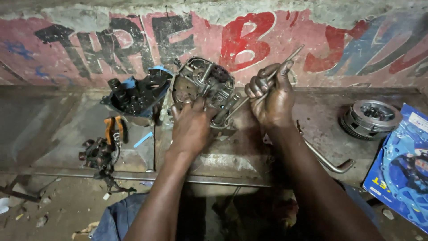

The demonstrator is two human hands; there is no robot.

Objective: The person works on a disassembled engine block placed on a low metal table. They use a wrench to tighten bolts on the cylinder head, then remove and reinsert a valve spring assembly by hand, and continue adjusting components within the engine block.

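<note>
Two hands work on an engine case that stands tilted against the painted wall at the back edge of a metal bench, near its middle. The left hand lies on the lower front of the case, fingers spread and pressed flat against it, not clenched. The right hand is clenched around a thin metal rod; the rod runs from above the fist down and left to the case, where its lower end meets the right side.

A second, darker case with blue patches sits just left of the first, at the back edge. Orange-handled pliers lie in front of it, and a small greasy part rests near the front edge. A clutch drum stands toward the right end of the bench. A bent lever lies near the front edge by the right forearm. A blue packet hangs over the right front corner.
</note>
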